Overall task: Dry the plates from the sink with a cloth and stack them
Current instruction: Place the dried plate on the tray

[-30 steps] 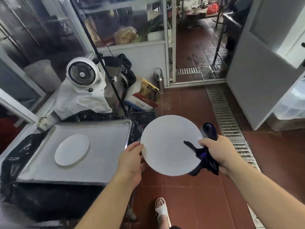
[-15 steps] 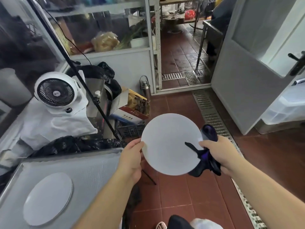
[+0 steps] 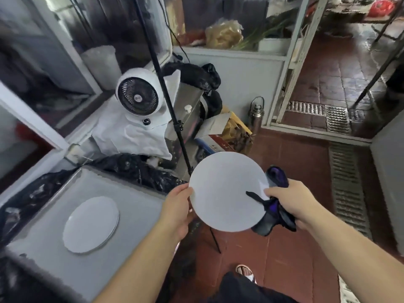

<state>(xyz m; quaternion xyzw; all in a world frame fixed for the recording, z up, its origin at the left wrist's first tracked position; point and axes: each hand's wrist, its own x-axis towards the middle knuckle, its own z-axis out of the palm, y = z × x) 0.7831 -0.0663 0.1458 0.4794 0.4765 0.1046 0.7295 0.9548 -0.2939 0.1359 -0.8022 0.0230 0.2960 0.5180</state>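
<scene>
One plate [image 3: 91, 224] lies stacked on the tray [image 3: 140, 206]; left hand [image 3: 177, 212] and right hand [image 3: 290, 201] (gripping cloth [image 3: 275, 217]) clamp a second plate [image 3: 225, 191], still being dried.

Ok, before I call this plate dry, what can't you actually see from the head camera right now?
- Underside of the held plate: turned away from the head view.
- Water film on its top face: too blurred to judge.
- Right hand fingers: wrapped in the dark cloth.
- Left hand fingertips: hidden beneath the plate's rim.
- Stack on the tray: the flat plate may cover others; count unclear.
- Sink: outside the frame.
</scene>
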